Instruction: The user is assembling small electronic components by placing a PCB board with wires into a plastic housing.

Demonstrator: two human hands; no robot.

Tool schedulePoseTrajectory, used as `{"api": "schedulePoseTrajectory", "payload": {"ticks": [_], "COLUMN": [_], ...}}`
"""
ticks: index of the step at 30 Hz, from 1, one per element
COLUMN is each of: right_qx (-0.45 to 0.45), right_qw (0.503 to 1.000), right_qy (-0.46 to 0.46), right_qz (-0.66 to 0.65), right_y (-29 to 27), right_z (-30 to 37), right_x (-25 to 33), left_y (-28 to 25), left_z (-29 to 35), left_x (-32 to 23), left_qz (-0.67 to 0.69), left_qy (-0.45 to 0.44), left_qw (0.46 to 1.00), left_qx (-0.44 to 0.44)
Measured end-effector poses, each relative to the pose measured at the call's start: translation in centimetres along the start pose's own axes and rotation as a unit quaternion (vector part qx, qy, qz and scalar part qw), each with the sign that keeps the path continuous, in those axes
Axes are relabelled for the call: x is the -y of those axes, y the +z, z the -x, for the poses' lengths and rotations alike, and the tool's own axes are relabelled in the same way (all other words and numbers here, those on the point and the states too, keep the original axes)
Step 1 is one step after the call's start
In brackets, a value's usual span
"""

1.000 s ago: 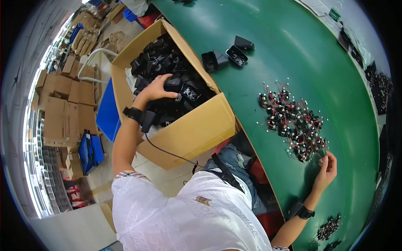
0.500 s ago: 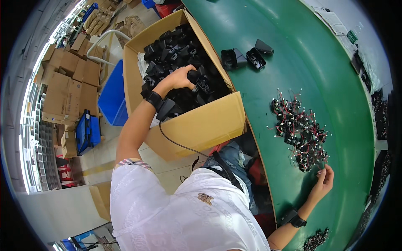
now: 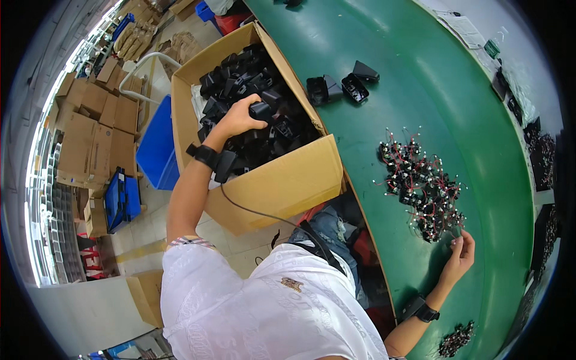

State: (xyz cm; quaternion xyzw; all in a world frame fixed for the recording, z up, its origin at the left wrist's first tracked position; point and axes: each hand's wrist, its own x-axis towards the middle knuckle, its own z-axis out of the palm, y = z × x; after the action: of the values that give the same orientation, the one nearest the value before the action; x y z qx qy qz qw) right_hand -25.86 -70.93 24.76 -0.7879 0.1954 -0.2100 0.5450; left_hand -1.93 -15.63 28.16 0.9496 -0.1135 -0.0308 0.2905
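Your left hand [image 3: 240,119] is spanning a black housing [image 3: 260,112] between thumb and fingers, above black parts [image 3: 240,78] in the carton [image 3: 279,189]. The housing's long axis is seemingly running left to right, away from your palm. Bare green table [image 3: 486,132] is stretching right of the wired pile [image 3: 423,192]. Your right hand's [image 3: 461,253] fingertips are nearly meeting at its edge; whether they're gripping wire, I cannot tell.
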Motion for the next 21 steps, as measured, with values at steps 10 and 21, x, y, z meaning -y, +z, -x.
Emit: {"api": "schedulePoseTrajectory", "payload": {"ticks": [10, 21], "right_qx": [0.005, 0.021], "right_qw": [1.000, 0.999], "right_qy": [-0.006, -0.009], "right_qz": [-0.029, -0.026], "right_y": [-0.1, 0.0], "right_z": [-0.2, 0.1], "right_x": [-0.5, -0.2], "left_y": [-7.4, 1.8], "left_z": [-3.0, -10.8], "left_x": [-11.0, -12.3], "left_qz": [0.069, -0.146], "left_qy": [0.013, 0.146], "left_qw": [0.997, 0.972], "left_qx": [0.017, 0.111]}}
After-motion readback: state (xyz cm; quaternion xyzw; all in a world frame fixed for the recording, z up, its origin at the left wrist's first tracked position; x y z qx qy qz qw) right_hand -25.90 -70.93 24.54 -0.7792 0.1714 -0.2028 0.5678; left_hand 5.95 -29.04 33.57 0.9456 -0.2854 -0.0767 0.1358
